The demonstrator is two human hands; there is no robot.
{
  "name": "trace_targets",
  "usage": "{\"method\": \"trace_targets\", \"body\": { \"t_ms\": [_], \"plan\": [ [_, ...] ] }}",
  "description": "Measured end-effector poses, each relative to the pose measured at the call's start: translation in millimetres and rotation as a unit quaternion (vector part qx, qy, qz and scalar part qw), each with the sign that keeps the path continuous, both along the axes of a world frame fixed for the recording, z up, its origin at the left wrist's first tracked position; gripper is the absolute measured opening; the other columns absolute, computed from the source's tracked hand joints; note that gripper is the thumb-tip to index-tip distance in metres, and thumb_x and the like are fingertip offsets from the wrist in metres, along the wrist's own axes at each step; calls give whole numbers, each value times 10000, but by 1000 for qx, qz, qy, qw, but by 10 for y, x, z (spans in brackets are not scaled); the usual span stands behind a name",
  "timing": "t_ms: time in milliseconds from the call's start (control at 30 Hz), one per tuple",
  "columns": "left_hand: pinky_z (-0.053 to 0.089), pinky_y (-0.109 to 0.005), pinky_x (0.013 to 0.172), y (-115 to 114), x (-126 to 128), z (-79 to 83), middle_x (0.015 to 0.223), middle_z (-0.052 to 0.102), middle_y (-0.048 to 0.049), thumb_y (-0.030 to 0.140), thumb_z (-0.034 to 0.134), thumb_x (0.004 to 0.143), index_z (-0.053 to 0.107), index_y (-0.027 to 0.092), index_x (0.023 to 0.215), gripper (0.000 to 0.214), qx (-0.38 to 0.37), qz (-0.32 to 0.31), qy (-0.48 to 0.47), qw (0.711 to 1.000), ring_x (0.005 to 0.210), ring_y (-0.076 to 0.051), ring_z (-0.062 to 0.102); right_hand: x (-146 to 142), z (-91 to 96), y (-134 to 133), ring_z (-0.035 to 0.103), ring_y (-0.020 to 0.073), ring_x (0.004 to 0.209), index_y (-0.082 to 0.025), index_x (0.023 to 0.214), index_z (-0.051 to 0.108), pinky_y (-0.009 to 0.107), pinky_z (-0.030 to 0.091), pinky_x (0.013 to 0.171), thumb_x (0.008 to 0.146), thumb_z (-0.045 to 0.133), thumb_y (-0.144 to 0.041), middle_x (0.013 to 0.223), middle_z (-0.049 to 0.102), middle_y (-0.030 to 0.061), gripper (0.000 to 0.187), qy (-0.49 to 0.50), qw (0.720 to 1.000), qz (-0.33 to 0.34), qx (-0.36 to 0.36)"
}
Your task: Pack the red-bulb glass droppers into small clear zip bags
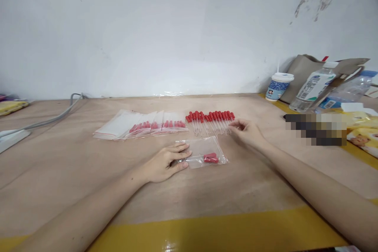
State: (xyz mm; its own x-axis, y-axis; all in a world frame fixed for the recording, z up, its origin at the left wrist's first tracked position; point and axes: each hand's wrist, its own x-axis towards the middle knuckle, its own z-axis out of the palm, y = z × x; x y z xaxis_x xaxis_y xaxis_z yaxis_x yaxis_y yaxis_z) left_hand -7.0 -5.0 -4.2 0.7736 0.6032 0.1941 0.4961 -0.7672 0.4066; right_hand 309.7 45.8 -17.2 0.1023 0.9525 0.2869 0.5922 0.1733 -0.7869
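A clear zip bag (198,145) with red-bulbed droppers (210,158) inside lies flat in front of me. My left hand (173,160) grips its left end, fingers on top and thumb at the near side. Behind the bag is a row of loose droppers (210,116), red bulbs facing the wall and clear tubes facing me. At the right end of this row my right hand (247,132) is closed in a pinch on a dropper tube, partly hidden by the fingers. To the left, filled zip bags (159,124) overlap beside flat, pale bags (116,124).
At the right stand a paper cup (279,86), a plastic bottle (314,86) and a grey-brown bag (298,73). Yellow packaging (363,134) lies in front of them. A grey cable (62,117) crosses the left side. Brown sheeting (73,173) covers the table up to the wall.
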Motion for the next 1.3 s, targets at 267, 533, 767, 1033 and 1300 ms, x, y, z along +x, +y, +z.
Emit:
{"method": "trace_targets", "body": {
  "t_ms": [267, 533, 767, 1033, 1300],
  "plan": [
    [271, -466, 1059, 4, -12, -17, 1386, 350, -52, 332, 477, 890, 442, 257, 1289, 408, -7, -5, -11, 1000, 1285, -227, 321, 337, 94, 569, 572, 164, 683, -136, 833, 622, 238, 405, 581, 660, 622, -278, 721, 629, 70, 225, -144, 964, -185, -125],
    [271, -441, 1065, 3, -14, -40, 1372, 378, -72, 339, 480, 884, 468, 232, 1277, 407, -3, 5, -16, 1000, 1279, -219, 339, 260, 166, 740, 519, 177, 531, -135, 646, 585, 257, 342, 472, 614, 649, -178, 476, 489, 31, 83, -101, 964, -162, -182],
    [278, -455, 1058, 1, -19, -41, 1372, 381, -69, 333, 488, 879, 466, 241, 1278, 411, -1, 3, -19, 1000, 1275, -230, 344, 208, 254, 428, 447, 108, 445, -138, 1172, 366, 216, 355, 421, 732, 488, -175, 530, 404, -55, 458, 60, 983, -130, -111],
    [283, -442, 1060, -8, -10, -15, 1366, 396, -63, 359, 468, 887, 472, 236, 1276, 409, 7, 16, 3, 1000, 1277, -225, 345, -266, 52, -206, 519, 92, 457, -223, 1210, 184, 216, 457, 432, 639, 543, -201, 647, 459, -82, 675, 303, 952, -34, -21],
    [291, -435, 1059, 6, -13, -32, 1371, 389, -54, 360, 472, 884, 474, 247, 1274, 406, 12, 16, 4, 1000, 1275, -218, 350, -494, -80, -400, 547, 85, 472, -228, 1135, 253, 241, 505, 455, 632, 617, -282, 686, 478, -88, 623, 330, 943, 38, -11]
  ]
}}
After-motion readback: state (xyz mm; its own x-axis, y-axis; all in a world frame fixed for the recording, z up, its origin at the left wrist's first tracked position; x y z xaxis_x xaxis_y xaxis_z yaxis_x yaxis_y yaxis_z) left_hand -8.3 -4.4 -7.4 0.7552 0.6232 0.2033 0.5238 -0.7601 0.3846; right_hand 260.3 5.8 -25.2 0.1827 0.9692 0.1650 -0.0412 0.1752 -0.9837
